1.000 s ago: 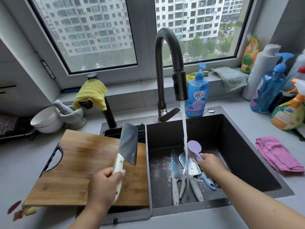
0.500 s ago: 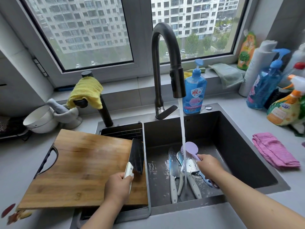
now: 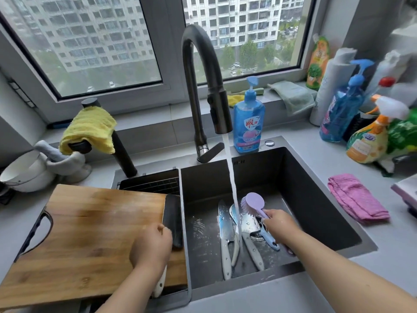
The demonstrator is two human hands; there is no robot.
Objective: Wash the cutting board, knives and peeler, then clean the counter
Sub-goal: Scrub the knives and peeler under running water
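The sink [image 3: 316, 211] floor lies bare on its right and far left; knives [image 3: 225, 236] and the peeler [image 3: 268, 239] crowd the middle under the water stream [image 3: 232, 177]. The faucet [image 3: 198, 86] arches overhead. Bottles [image 3: 338, 114] wall the right bench [image 3: 394, 245].

Blue pump bottle [image 3: 248, 123] behind sink carries red badge with white Chinese characters, apparently "雕牌"; smaller print on pink label beneath too fine to read; orange spray bottle [image 3: 366, 141] at right shows small blue logo, blurred, unreadable; labels on other bottles along wall illegible; no numbers or signs elsewhere.
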